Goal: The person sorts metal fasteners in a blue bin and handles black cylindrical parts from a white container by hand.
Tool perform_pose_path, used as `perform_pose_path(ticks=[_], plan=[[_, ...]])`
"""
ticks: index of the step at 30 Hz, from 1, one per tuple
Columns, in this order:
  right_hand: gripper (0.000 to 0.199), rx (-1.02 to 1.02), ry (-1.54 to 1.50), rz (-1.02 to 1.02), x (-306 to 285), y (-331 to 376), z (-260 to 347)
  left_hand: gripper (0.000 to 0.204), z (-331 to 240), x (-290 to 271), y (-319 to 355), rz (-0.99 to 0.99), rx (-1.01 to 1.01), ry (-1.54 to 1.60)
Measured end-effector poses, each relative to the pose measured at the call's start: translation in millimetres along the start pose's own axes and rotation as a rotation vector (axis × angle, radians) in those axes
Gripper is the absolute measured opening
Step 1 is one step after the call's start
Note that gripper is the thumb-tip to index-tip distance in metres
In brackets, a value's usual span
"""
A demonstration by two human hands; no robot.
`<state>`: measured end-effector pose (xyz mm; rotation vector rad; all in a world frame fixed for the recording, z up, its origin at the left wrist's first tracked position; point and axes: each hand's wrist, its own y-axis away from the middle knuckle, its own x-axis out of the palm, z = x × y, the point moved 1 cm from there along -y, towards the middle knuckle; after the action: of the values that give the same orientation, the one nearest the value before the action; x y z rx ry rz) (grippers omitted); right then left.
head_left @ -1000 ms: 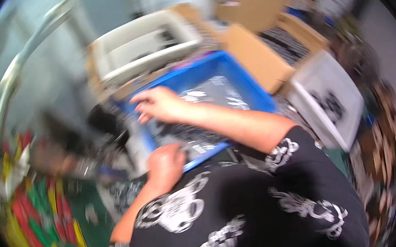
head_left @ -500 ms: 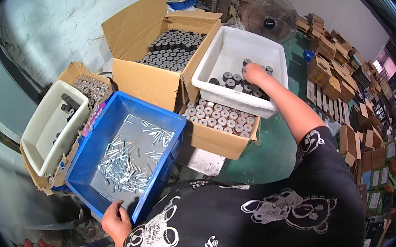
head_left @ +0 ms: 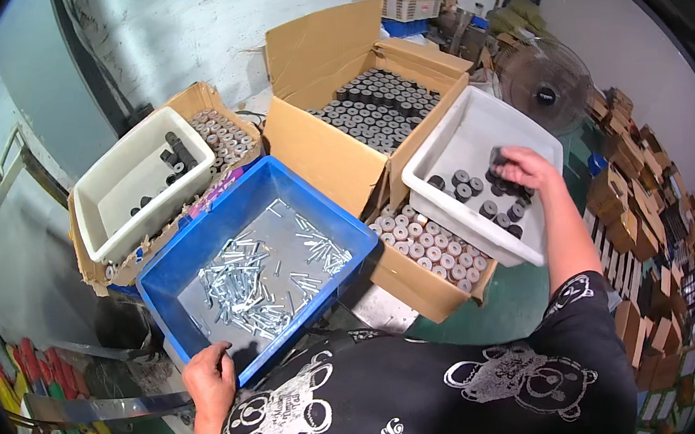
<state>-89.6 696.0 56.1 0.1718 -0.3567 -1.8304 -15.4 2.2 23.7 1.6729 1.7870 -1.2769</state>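
Observation:
Over the right white bin [head_left: 447, 212], my right hand [head_left: 528, 169] pinches a black cylinder [head_left: 498, 158] with a hole through it. Several similar black cylinders [head_left: 465, 183] lie loose in that bin beneath the hand. My left hand [head_left: 211, 376] is curled at the near left corner of the blue bin [head_left: 352, 255], against its rim. Its fingers are closed, and what they hold, if anything, is hidden. A heap of silvery metal pins [head_left: 240, 289] lies on the floor of the blue bin, with more scattered toward its right side.
Behind stands an open cardboard box [head_left: 330, 137] packed with black cylinders. Below the right white bin, another carton holds pale-topped cylinders [head_left: 428, 246]. At left, a white bin [head_left: 99, 219] rests on a torn carton. A fan [head_left: 546, 95] stands back right; stacked boxes [head_left: 617, 212] line the right.
My right hand has lifted a black cylinder up from the others in the white bin. The whole view has shifted, so the bins appear lower and farther right. My left hand stays by the blue bin's corner.

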Motion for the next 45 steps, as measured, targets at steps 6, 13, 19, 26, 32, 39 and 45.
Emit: perform_pose_path(ticks=[6, 13, 19, 26, 32, 39, 45], plan=[[0.023, -0.306, 0.451, 0.036, 94, -111, 97, 0.014, 0, 1, -2, 0.019, -0.029, -0.006], [0.023, -0.412, 1.987, -0.073, 193, -275, 70, 0.015, 8, -1, 0, -0.002, -0.048, -0.068], [0.044, -0.006, 2.255, 0.047, 169, -329, 45, 0.015, 7, -3, 2, 0.001, -0.052, -0.092], [0.052, -0.004, 2.184, -0.036, 189, -311, 50, 0.014, 6, -3, 2, 0.045, -0.055, -0.132], [0.039, -0.141, 0.312, 0.686, 247, -217, 106, 0.014, 7, -4, 2, 0.012, -0.016, -0.094], [0.027, -0.839, 1.027, 0.722, 537, -122, 125, 0.014, 13, -2, 6, 0.048, -0.019, -0.106], [0.027, -1.064, 1.991, 0.35, 673, -100, 45, 0.015, 20, -1, 11, -0.004, 0.016, -0.029]])
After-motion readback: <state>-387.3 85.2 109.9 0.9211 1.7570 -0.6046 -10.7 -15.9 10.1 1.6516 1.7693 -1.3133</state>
